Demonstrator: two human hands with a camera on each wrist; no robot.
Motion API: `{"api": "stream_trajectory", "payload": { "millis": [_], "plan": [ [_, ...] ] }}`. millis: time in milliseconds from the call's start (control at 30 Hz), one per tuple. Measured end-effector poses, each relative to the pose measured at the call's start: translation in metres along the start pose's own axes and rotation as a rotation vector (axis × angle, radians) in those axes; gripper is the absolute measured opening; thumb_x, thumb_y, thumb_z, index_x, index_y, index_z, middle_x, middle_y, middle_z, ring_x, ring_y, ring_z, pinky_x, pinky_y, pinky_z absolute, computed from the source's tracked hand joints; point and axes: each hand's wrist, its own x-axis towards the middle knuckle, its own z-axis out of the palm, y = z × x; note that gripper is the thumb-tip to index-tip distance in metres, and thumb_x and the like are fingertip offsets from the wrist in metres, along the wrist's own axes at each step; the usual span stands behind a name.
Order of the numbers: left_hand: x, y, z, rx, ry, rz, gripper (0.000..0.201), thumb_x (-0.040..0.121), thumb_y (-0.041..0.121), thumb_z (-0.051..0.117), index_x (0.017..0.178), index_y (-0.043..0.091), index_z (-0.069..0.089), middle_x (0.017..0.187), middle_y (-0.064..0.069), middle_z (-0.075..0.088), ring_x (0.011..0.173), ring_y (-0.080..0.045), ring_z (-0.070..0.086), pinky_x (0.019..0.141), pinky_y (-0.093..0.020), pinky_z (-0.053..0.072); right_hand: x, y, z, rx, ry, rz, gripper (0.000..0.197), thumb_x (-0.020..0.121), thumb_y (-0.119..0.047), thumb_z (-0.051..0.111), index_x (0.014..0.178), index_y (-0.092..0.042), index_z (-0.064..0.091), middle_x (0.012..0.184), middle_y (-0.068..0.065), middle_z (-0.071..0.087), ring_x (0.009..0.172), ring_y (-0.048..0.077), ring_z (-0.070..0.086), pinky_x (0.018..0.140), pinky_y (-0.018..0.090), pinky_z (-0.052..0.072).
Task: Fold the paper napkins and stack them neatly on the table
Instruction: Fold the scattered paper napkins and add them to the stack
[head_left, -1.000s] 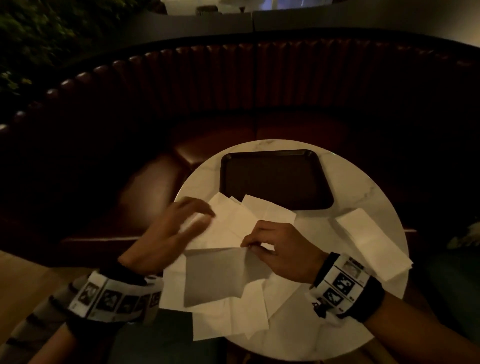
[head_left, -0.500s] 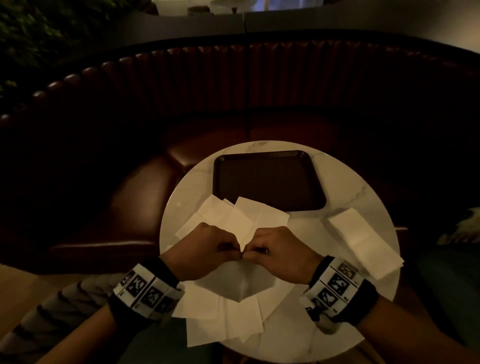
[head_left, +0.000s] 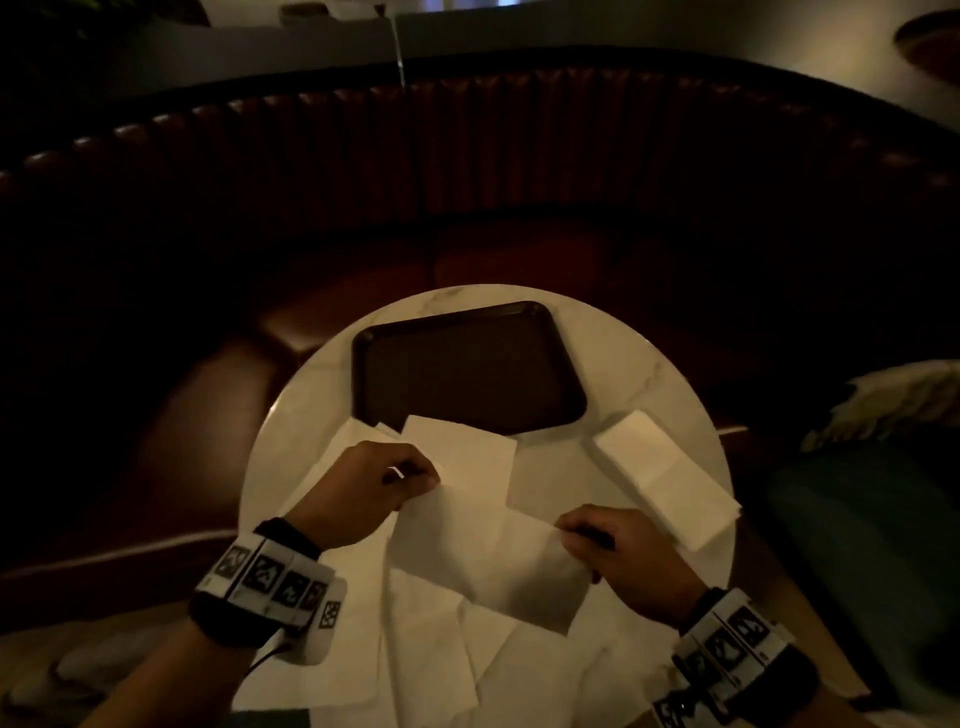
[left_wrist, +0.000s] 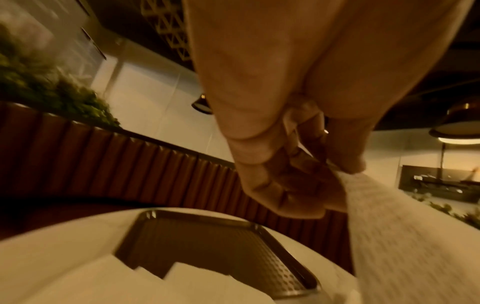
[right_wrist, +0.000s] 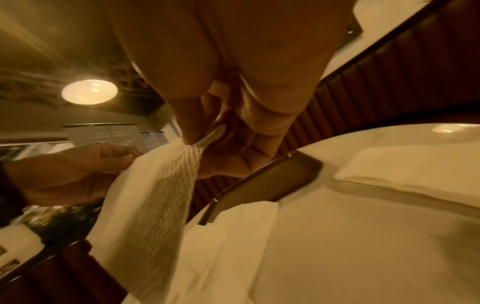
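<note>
A white paper napkin (head_left: 493, 551) hangs stretched between my two hands above the round white table (head_left: 644, 384). My left hand (head_left: 384, 483) pinches its upper left corner, and the wrist view shows thumb and fingers of that left hand (left_wrist: 335, 168) clamped on the napkin (left_wrist: 405, 236). My right hand (head_left: 597, 540) pinches the opposite corner; up close, that right hand (right_wrist: 197, 142) grips the embossed napkin (right_wrist: 155, 195). Several unfolded napkins (head_left: 431, 649) lie spread beneath. A stack of folded napkins (head_left: 665, 483) sits at the table's right edge.
A dark rectangular tray (head_left: 467, 369) lies at the far side of the table, its near edge partly covered by loose napkins. A curved brown leather booth seat (head_left: 467, 171) wraps round behind. Some napkins overhang the near table edge.
My hands were together at the napkin's top edge half a second ago; now they have drawn apart, left up-left and right down-right, spreading the napkin open between them.
</note>
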Motion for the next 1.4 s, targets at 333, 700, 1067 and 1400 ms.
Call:
{"api": "stream_trajectory", "payload": {
  "millis": [333,700,1067,1400],
  "plan": [
    [0.209,0.078,0.135,0.013,-0.096,0.169,0.009,0.091,0.015,0.061,0.097,0.013,0.066,0.091,0.002,0.067,0.084,-0.009,0.061,0.070,-0.009,0.041,0.006,0.118,-0.092,0.039,0.446,0.492,0.009,0.090,-0.019,0.060,0.094,-0.016,0.067,0.071,-0.003,0.066,0.056,0.010,0.059,0.051,0.017,0.047],
    [0.342,0.093,0.251,0.273,-0.223,0.193,0.002,0.088,0.012,0.062,0.090,0.013,0.062,0.094,-0.008,0.063,0.090,-0.027,0.059,0.082,-0.042,0.051,0.042,0.189,-0.143,-0.037,0.511,0.736,0.020,0.092,-0.022,0.054,0.112,-0.021,0.049,0.106,0.003,0.059,0.094,0.021,0.059,0.081,0.034,0.054],
    [0.268,0.074,0.290,0.749,-0.310,0.523,0.045,0.094,0.036,0.040,0.137,0.021,0.040,0.145,-0.006,0.037,0.129,-0.030,0.038,0.106,-0.048,0.032,0.065,0.178,-0.106,-0.720,0.291,0.397,0.044,0.089,-0.027,0.052,0.131,-0.026,0.038,0.136,0.005,0.039,0.121,0.028,0.041,0.101,0.045,0.038],
    [0.225,0.060,0.259,0.636,-0.162,0.389,0.046,0.086,0.019,0.049,0.132,0.021,0.045,0.144,-0.005,0.039,0.130,-0.027,0.039,0.106,-0.046,0.032,0.070,0.184,-0.088,-0.686,0.158,0.451,0.050,0.096,-0.031,0.036,0.144,-0.026,0.024,0.152,0.001,0.021,0.137,0.027,0.023,0.113,0.044,0.022]
  ]
}}
